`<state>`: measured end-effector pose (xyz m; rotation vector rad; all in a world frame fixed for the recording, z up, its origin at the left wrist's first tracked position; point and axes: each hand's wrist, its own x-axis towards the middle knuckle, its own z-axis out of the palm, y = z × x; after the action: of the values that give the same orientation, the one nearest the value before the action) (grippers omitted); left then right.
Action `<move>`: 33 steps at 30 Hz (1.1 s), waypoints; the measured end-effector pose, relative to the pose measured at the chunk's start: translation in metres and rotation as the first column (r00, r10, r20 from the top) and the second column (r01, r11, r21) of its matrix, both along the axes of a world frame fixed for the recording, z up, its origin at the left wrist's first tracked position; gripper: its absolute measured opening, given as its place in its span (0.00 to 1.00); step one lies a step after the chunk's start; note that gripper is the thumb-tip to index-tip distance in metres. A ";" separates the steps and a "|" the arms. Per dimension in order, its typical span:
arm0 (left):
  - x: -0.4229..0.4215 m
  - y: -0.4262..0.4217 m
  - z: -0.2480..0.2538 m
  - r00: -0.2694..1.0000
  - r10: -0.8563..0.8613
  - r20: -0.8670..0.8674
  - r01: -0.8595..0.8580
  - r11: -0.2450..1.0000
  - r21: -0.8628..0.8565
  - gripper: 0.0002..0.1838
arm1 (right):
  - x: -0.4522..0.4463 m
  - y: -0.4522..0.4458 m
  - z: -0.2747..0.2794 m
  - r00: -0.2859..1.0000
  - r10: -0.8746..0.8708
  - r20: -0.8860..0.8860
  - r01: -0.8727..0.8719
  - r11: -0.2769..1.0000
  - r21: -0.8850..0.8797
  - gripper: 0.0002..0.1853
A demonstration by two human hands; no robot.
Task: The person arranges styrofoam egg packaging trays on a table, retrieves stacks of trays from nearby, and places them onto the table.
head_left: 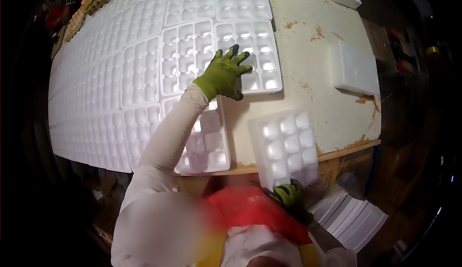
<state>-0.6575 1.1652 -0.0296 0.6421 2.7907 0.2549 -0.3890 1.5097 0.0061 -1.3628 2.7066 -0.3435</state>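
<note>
My left hand (224,73), in a green glove with dark fingertips, lies spread over a white foam egg tray (265,45) at the right end of a row. Its fingers are apart and rest on or just above the hollows. My right hand (288,194), gloved the same way, grips the near edge of another foam egg tray (288,139). That tray is tilted at the table's front edge, its hollows facing up. Part of the right hand's fingers is hidden. A further foam tray (211,139) lies below my left forearm.
Rows of white foam trays (139,69) cover the table's left side. A foam block (355,67) lies on the worn tabletop (303,40) at right. Cardboard trays with eggs (79,19) stand at the far left. Stacked foam trays (351,219) sit low at right.
</note>
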 end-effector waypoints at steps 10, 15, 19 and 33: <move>0.121 0.054 0.022 0.987 0.113 -0.116 -0.033 0.843 0.537 0.34 | -0.043 -0.091 -0.020 0.992 0.127 0.024 -0.123 0.985 -0.123 0.23; 0.182 0.107 -0.009 0.971 0.206 -0.119 -0.163 0.940 0.299 0.44 | -0.135 -0.002 0.024 0.966 -0.255 0.033 0.252 0.916 -0.313 0.32; 0.183 0.113 0.003 0.956 0.274 -0.101 -0.233 0.924 0.302 0.42 | -0.307 0.067 -0.028 0.389 -0.888 -0.246 0.911 0.410 -0.038 0.65; 0.156 0.121 -0.011 0.753 0.592 -0.288 -0.527 0.804 0.275 0.49 | -0.407 0.168 0.137 0.524 -0.085 0.848 0.592 0.752 -0.290 0.34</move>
<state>-0.5011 1.2860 -0.0411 -0.1828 3.2861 0.5588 -0.7955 1.6778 0.1431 -0.4004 2.0657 -1.4852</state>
